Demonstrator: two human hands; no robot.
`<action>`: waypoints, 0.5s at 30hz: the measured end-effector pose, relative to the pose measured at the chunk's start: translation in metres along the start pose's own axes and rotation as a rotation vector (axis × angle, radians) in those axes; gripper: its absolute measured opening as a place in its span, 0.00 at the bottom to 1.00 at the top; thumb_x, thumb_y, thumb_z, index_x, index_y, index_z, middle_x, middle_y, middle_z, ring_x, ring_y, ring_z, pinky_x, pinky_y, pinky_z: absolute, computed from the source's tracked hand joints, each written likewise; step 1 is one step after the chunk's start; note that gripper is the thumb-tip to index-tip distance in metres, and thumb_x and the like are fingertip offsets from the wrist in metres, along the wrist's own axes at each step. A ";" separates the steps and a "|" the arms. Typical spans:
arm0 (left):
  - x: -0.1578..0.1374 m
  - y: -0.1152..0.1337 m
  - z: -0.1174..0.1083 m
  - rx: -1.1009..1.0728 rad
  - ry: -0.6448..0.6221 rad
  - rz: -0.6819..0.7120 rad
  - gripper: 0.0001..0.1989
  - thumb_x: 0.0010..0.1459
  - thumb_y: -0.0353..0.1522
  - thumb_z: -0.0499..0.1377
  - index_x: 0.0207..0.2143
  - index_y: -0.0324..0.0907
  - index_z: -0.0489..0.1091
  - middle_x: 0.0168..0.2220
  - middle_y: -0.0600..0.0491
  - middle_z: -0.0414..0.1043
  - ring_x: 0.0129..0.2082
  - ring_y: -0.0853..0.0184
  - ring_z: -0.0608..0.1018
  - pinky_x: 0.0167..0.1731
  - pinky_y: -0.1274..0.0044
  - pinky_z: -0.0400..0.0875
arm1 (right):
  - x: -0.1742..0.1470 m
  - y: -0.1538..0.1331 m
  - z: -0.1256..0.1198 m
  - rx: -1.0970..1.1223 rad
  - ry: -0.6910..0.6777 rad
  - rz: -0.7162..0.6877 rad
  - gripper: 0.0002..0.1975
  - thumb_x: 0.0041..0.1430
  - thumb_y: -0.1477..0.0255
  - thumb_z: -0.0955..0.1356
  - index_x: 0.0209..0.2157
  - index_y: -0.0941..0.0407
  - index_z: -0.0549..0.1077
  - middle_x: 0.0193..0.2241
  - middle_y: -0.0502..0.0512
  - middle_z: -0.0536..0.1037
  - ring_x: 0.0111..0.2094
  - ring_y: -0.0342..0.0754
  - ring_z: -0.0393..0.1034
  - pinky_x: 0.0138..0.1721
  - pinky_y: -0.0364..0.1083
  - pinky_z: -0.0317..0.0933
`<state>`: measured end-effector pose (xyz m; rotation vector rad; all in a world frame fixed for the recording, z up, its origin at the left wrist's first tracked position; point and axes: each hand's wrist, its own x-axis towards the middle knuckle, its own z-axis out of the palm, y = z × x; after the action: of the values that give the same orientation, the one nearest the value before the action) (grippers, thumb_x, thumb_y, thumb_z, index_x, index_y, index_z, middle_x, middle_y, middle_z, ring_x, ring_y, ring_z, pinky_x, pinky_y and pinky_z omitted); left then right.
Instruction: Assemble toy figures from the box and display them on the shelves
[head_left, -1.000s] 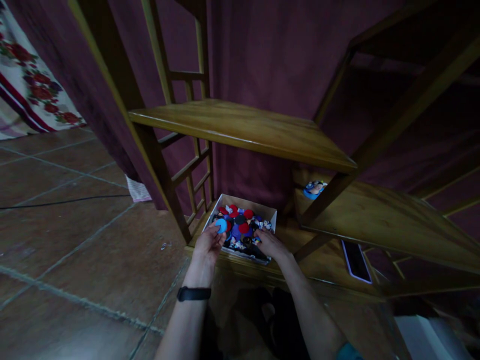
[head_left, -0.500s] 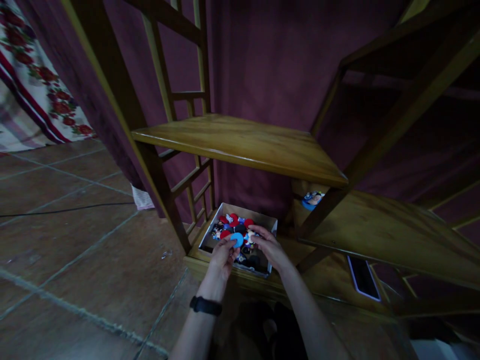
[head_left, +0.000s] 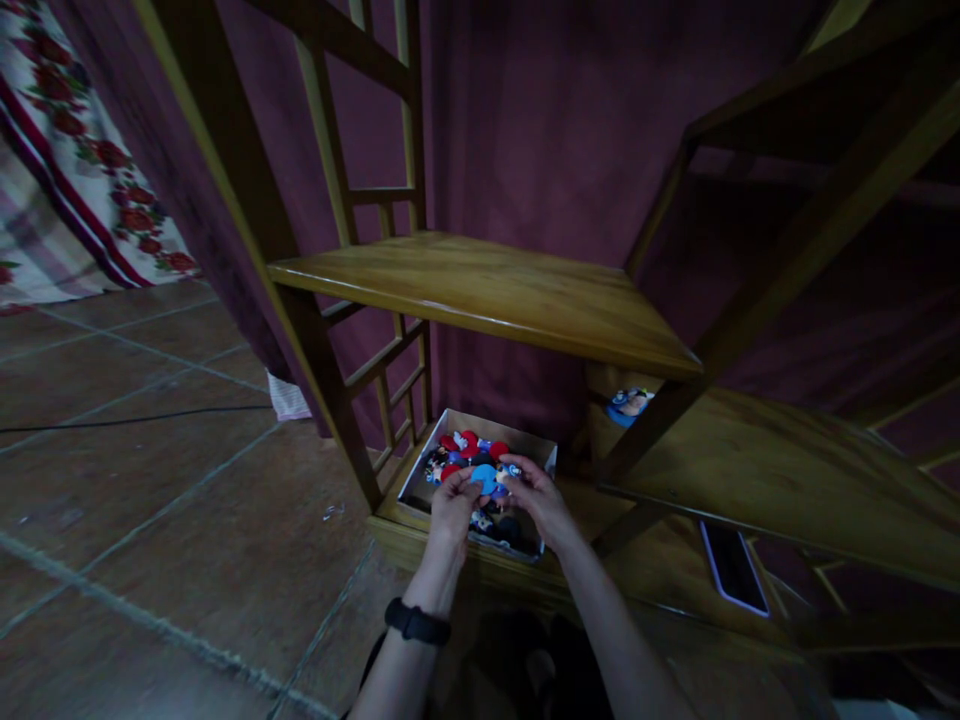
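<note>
My left hand [head_left: 451,512], a black band on its wrist, pinches a round blue base [head_left: 484,479] between thumb and fingers. Close on its right, my right hand [head_left: 546,507] grips a small toy figurine [head_left: 511,472] with a blue-and-white top. The figurine is up against the edge of the base; whether the two are joined I cannot tell. Both hands are above an open cardboard box [head_left: 517,428]. Inside it lie several small figures and red discs [head_left: 469,440], partly hidden by my hands.
The box sits on the low board of a wooden shelf unit [head_left: 465,285]. Another figurine on a blue base [head_left: 630,405] stands to the right, behind a slanted post. Farther right lies a phone [head_left: 735,567]. A cable [head_left: 135,416] crosses the tiled floor at left.
The blue base has moved right and the figurine has come up beside it, so my hands are closer together. The view has shifted slightly.
</note>
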<state>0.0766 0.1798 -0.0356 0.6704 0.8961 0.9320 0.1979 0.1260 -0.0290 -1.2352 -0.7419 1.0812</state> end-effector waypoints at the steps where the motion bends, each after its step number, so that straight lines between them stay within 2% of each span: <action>1: 0.000 0.000 0.000 0.002 -0.003 0.007 0.12 0.41 0.25 0.63 0.33 0.36 0.71 0.27 0.51 0.74 0.24 0.72 0.75 0.28 0.79 0.70 | 0.001 0.001 0.000 -0.024 0.013 -0.023 0.19 0.44 0.64 0.70 0.40 0.52 0.69 0.36 0.50 0.71 0.31 0.44 0.67 0.31 0.45 0.67; 6: 0.000 0.000 0.000 -0.017 -0.023 0.013 0.13 0.40 0.26 0.65 0.33 0.35 0.73 0.26 0.52 0.74 0.25 0.72 0.75 0.29 0.79 0.71 | 0.006 0.006 0.001 -0.091 0.029 -0.085 0.14 0.43 0.66 0.70 0.34 0.54 0.69 0.33 0.49 0.72 0.31 0.44 0.68 0.32 0.43 0.66; 10: -0.002 0.001 0.001 -0.028 -0.045 0.002 0.15 0.39 0.27 0.66 0.33 0.35 0.73 0.27 0.51 0.75 0.25 0.72 0.75 0.30 0.79 0.71 | 0.005 0.007 0.003 -0.135 0.049 -0.107 0.13 0.44 0.66 0.69 0.34 0.55 0.69 0.31 0.49 0.72 0.29 0.43 0.68 0.31 0.43 0.65; 15: -0.004 0.001 0.003 -0.012 -0.086 -0.015 0.16 0.38 0.29 0.66 0.33 0.35 0.74 0.28 0.50 0.75 0.26 0.72 0.76 0.31 0.80 0.71 | 0.006 0.009 0.001 -0.230 0.079 -0.142 0.13 0.46 0.66 0.68 0.36 0.55 0.69 0.32 0.50 0.74 0.32 0.45 0.68 0.32 0.44 0.65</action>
<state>0.0781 0.1764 -0.0322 0.6875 0.8175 0.8875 0.1968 0.1320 -0.0383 -1.3897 -0.8973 0.8432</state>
